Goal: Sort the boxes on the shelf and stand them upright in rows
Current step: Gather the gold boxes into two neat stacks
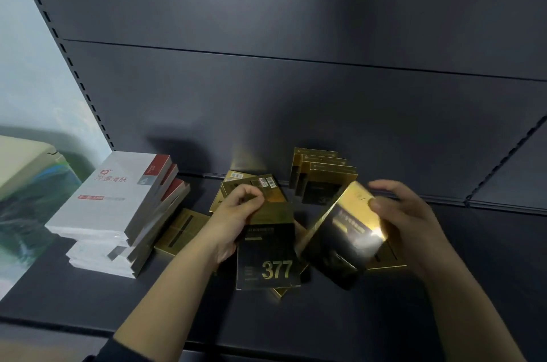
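My left hand [236, 216] grips the top of a black-and-gold box marked 377 [268, 255], held above the dark shelf [207, 311]. My right hand [405, 222] holds a second black-and-gold box [343, 240], tilted, with its gold top end toward the back. Three gold boxes [322, 178] stand upright in a row against the back panel. More gold boxes lie flat: some behind my left hand [251, 181], one to its left [180, 231], one under my right hand [387, 261].
A leaning stack of white-and-red flat boxes [118, 207] fills the shelf's left end. The dark back panel [296, 95] rises behind everything. A slotted upright [74, 74] borders the left side. Past it a pale object [23, 166] sits by the wall.
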